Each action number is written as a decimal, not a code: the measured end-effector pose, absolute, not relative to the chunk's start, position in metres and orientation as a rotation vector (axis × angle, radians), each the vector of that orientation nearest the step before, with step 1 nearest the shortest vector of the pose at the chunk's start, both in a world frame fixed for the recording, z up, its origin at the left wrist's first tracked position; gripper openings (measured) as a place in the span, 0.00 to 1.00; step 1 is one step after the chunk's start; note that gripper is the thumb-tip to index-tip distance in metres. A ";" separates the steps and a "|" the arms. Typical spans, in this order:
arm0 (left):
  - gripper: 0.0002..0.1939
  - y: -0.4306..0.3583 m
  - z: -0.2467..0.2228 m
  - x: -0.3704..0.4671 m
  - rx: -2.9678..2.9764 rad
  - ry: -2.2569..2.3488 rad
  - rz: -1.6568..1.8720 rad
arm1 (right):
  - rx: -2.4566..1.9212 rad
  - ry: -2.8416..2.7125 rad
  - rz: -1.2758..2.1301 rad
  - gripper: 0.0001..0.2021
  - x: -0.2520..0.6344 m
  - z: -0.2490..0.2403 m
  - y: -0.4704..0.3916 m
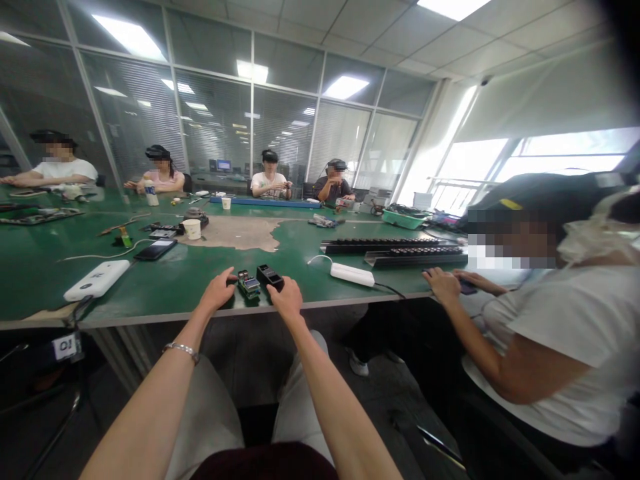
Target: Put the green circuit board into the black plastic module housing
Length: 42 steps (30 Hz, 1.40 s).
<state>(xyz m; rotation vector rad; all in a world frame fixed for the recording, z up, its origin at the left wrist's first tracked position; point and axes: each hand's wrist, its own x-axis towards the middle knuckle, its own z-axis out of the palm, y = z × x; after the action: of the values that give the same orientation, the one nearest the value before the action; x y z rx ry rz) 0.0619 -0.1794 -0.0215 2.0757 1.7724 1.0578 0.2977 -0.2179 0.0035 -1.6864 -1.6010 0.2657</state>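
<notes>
A small green circuit board (249, 284) with stacked parts lies near the front edge of the green table (295, 270). Just left of the board is my left hand (219, 289), its fingers apart and holding nothing. My right hand (287, 295) grips the near end of a black rectangular case (269, 275), right of the board. The tips of some right fingers are hidden behind the case.
A white power bank (352, 274) with cables lies to the right, before black slotted rails (415, 255). Leftward are a phone (156, 249), a paper cup (192, 229) and a white box (97, 280). A person's hands (445, 283) rest at the right edge.
</notes>
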 end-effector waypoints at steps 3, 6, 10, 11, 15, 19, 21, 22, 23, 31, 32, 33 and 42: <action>0.35 -0.181 -0.021 0.062 2.061 1.770 1.068 | -1.650 -1.589 0.268 0.18 0.293 0.009 -0.217; 0.35 -0.182 -0.021 0.063 2.044 1.769 1.083 | -1.601 -1.605 0.266 0.20 0.284 0.018 -0.217; 0.34 -0.182 -0.023 0.063 2.049 1.744 1.109 | -1.581 -1.649 0.261 0.21 0.269 0.027 -0.220; 0.35 -0.181 -0.024 0.063 2.054 1.737 1.116 | -1.586 -1.660 0.259 0.21 0.265 0.029 -0.221; 0.35 -0.175 -0.029 0.060 2.067 1.732 1.159 | -1.617 -1.700 0.242 0.21 0.253 0.033 -0.224; 0.35 -0.168 -0.033 0.057 2.070 1.757 1.209 | -1.649 -1.753 0.216 0.22 0.247 0.034 -0.229; 0.34 -0.166 -0.034 0.056 2.081 1.763 1.210 | -1.666 -1.775 0.207 0.21 0.245 0.032 -0.233; 0.34 -0.166 -0.034 0.056 2.088 1.765 1.206 | -1.676 -1.785 0.205 0.21 0.245 0.031 -0.234; 0.34 -0.166 -0.034 0.056 2.096 1.767 1.201 | -1.685 -1.794 0.206 0.22 0.245 0.029 -0.236; 0.31 -0.169 -0.030 0.057 2.166 1.735 1.115 | -1.708 -1.811 0.187 0.21 0.243 0.016 -0.244; 0.31 -0.169 -0.030 0.057 2.173 1.734 1.108 | -1.704 -1.804 0.185 0.21 0.243 0.015 -0.244; 0.31 -0.169 -0.030 0.057 2.178 1.735 1.104 | -1.699 -1.797 0.185 0.20 0.244 0.015 -0.244; 0.31 -0.173 -0.027 0.058 2.184 1.734 1.084 | -1.577 -1.734 0.151 0.18 0.246 0.032 -0.237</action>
<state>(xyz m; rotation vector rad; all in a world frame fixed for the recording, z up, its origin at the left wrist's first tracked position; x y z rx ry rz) 0.0579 -0.1731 -0.0272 2.1843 1.7339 1.0839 0.2461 -0.2372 0.0319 -1.5767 -1.7337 0.1508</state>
